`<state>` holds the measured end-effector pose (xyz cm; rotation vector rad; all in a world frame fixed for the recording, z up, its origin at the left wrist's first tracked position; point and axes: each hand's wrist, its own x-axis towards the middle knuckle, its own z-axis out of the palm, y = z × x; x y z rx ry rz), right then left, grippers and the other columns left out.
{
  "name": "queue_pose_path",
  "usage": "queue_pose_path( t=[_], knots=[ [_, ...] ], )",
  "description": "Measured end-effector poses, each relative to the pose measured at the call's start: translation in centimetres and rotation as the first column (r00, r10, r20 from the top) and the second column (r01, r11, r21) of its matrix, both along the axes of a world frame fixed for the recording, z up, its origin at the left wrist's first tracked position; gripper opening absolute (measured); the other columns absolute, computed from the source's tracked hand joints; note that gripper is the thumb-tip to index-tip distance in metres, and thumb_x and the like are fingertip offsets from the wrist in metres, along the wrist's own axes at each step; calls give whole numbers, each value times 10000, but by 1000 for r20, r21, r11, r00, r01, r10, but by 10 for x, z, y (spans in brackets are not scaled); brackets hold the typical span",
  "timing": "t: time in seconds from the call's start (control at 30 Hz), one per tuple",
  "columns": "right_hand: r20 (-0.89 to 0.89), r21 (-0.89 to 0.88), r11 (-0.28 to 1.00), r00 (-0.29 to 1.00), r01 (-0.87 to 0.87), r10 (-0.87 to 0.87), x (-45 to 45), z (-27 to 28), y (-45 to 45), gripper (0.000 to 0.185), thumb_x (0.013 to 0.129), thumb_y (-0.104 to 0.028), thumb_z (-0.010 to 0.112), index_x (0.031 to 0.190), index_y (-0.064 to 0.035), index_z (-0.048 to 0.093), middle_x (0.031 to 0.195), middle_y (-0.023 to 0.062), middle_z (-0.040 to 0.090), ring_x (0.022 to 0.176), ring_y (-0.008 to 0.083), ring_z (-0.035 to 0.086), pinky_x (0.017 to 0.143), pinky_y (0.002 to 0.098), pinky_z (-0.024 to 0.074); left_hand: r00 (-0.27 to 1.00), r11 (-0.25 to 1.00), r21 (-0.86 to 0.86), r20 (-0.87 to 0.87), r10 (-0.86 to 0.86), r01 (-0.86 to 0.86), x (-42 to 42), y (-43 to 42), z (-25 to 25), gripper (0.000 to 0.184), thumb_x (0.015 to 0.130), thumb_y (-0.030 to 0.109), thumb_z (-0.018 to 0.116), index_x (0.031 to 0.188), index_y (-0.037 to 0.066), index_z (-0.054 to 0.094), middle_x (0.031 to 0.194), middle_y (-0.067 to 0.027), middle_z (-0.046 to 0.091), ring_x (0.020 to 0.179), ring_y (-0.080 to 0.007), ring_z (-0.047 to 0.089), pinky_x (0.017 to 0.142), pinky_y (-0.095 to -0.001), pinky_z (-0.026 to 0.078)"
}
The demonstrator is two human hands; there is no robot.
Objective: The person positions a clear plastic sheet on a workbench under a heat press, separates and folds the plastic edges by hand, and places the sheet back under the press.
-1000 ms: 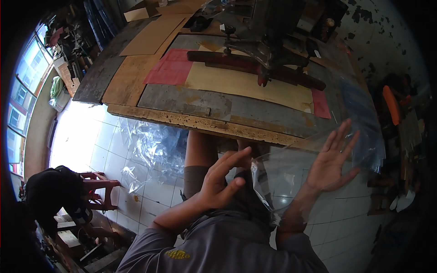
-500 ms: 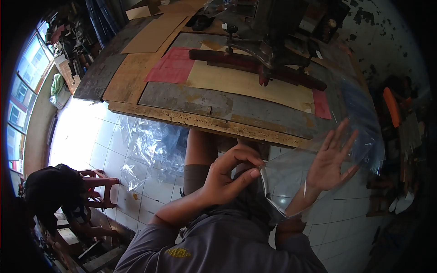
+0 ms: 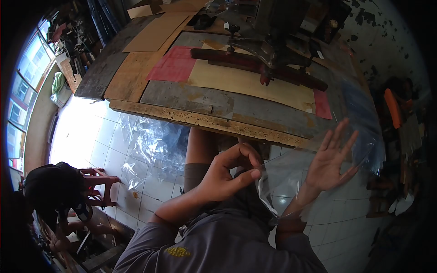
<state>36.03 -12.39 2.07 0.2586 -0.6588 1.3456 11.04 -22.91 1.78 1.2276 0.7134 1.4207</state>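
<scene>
A clear plastic sheet (image 3: 289, 175) spans the space between my two hands, below the workbench edge. My left hand (image 3: 234, 172) pinches its left edge between thumb and fingers. My right hand (image 3: 333, 157) is open, palm up and fingers spread, with the transparent film lying over or against it; exact contact is hard to see. On the bench, a long yellow sheet (image 3: 218, 79) overlaps a pink sheet (image 3: 170, 66) beneath a dark red machine bar (image 3: 259, 68).
The bench's worn wooden edge (image 3: 191, 121) runs in front of me. Crumpled plastic (image 3: 157, 141) lies on the floor at left, near a red stool (image 3: 107, 184). Another person (image 3: 54, 186) is at the lower left. Blue-tinted plastic sheets (image 3: 364, 118) hang at the bench's right end.
My left hand has gone from loosely open to pinching the sheet's edge. My right hand has stayed nearly still. The other person at the lower left has shifted slightly.
</scene>
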Motion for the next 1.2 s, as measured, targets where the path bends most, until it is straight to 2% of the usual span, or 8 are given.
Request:
queue_pose_path(
  t=[0.1,0.4,0.5,0.6,0.83,1.0,1.1,1.2],
  knots=[
    [130,-4,983,975,183,-181,1,8,-6,896,1015,-602,463,1647,-109,63,1694,234,-81,1586,338,-12,1285,491,72,998,987,-159,-56,-9,0,-3,0,8,179,945,108,716,1026,16,585,1041,-68,614,954,-107,610,826,-262,504],
    [173,76,967,952,243,-253,1,15,-14,949,983,-676,458,1651,-121,73,1689,253,-92,1584,359,18,1276,499,86,978,964,-232,-191,87,-131,-1,6,6,149,967,133,711,943,9,634,900,-27,668,882,-79,622,792,-251,495],
    [207,-3,977,956,212,-206,-6,10,-21,974,959,-719,464,1655,-154,82,1690,258,-67,1582,355,69,1270,502,129,963,973,-226,-269,-25,-38,-11,12,3,158,974,151,711,970,-3,676,923,-28,686,889,-77,624,782,-247,485],
    [203,114,993,979,-31,8,-8,-6,-21,978,943,-755,458,1655,-181,111,1688,269,-34,1573,381,112,1255,522,186,945,980,-188,-306,-115,59,-20,15,3,154,971,135,713,1009,-13,698,946,-33,695,894,-81,625,784,-240,482],
    [444,203,950,887,-238,127,-31,-21,-30,951,945,-749,462,1648,-174,178,1690,262,-43,1562,410,131,1235,545,230,947,988,-155,-318,-40,-11,-24,16,11,149,969,130,722,1005,-12,693,945,-34,693,900,-76,625,789,-242,485],
    [489,123,945,847,-301,207,-48,-31,-37,1006,879,-782,543,1619,-159,267,1666,302,74,1506,447,272,1199,552,304,950,986,-164,-312,-16,-37,-23,15,15,192,1003,171,684,991,-21,676,929,-35,685,905,-69,618,774,-248,487],
    [605,4,978,779,-210,165,-50,-30,-49,1048,871,-765,580,1637,-167,187,1662,311,71,1507,450,267,1193,552,322,952,989,-132,-306,28,-71,-21,11,9,193,1027,175,639,967,-8,646,903,-40,673,855,-90,616,753,-261,487],
    [617,-80,997,784,-24,68,-51,-21,-55,1275,767,-623,815,1638,-92,51,1664,289,104,1483,419,341,1198,512,329,892,975,110,-395,220,-192,-25,11,-16,133,1025,113,608,975,-10,614,867,-70,666,809,-168,651,774,-302,515]
  ],
)
